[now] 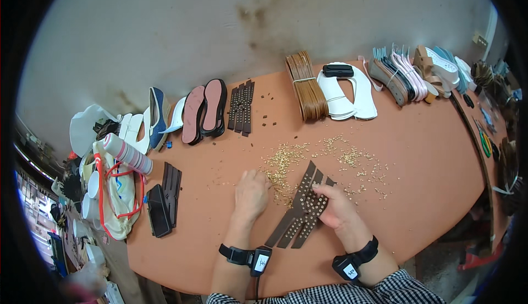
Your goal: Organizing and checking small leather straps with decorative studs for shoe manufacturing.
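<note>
My right hand (pixel 336 207) grips a dark brown strap piece (pixel 300 213) by its right edge, thumb on top. The piece is cut into several strips and carries rows of small gold studs. My left hand (pixel 252 195) rests at the left side of a heap of loose gold studs (pixel 283 161), its fingers curled together. What those fingertips hold, if anything, is hidden. More scattered studs (pixel 355 158) lie beyond the strap piece and to its right. Each wrist wears a black strap with a small box.
Studded brown strips (pixel 241 107), pink insoles (pixel 203 111), a strapped brown bundle (pixel 306 86) and white cutouts (pixel 363 95) line the table's (pixel 429 194) far side. Dark strips (pixel 171 185) and a black case (pixel 159 211) lie left, beside a striped cup (pixel 127 154). Sandals (pixel 404 75) stand far right.
</note>
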`<state>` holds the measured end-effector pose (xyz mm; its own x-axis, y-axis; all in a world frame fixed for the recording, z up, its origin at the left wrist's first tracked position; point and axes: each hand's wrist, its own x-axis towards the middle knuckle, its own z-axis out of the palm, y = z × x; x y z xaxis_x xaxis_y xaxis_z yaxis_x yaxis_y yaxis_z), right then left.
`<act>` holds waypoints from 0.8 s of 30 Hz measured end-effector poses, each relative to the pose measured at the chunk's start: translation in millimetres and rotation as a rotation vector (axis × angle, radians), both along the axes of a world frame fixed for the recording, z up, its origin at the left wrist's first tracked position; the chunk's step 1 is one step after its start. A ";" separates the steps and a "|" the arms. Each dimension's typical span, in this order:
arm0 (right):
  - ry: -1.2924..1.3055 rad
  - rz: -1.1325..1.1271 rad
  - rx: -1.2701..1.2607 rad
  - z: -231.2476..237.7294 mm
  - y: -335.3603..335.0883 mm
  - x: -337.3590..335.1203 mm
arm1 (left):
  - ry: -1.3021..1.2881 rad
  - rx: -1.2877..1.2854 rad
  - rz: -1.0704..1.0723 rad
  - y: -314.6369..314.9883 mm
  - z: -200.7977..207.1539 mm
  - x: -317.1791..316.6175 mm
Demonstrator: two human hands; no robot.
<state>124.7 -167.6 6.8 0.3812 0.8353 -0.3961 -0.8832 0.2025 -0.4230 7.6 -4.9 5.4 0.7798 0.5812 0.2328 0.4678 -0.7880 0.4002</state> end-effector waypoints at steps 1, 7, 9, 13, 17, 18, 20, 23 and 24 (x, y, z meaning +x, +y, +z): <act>0.035 0.014 0.007 0.1 -1.1 1.0 | -0.038 0.056 -0.021 0.8 -2.8 -0.1; -0.065 0.053 0.014 6.6 -2.0 0.8 | -0.412 -0.384 0.047 -0.2 -8.3 -6.3; -0.182 0.016 -0.007 7.2 -0.1 -3.5 | -0.549 -0.839 0.060 -3.8 -10.2 -5.8; -0.208 -0.069 -0.044 10.1 -0.5 -3.7 | -0.677 -1.142 -0.025 -23.1 5.8 1.4; -0.197 -0.095 -0.028 10.1 -1.9 -2.9 | -0.716 -1.237 -0.091 -37.5 4.9 3.7; -0.201 -0.101 -0.019 10.6 -1.7 -3.2 | -0.735 -1.260 -0.094 -41.2 5.6 4.5; -0.239 -0.119 -0.028 11.0 -1.2 -4.3 | -0.736 -1.282 -0.123 -47.1 8.1 5.7; -0.277 -0.151 -0.067 13.5 -0.2 -9.1 | -0.686 -1.156 -0.151 -50.8 2.7 4.5; -0.286 -0.164 -0.082 13.8 0.0 -10.3 | -0.659 -1.086 -0.158 -50.9 0.9 3.9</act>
<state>114.4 -167.6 20.6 0.6130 0.7236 -0.3173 -0.6852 0.2869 -0.6695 11.5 -55.7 6.3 0.7765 0.6267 0.0659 -0.1319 0.0594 0.9895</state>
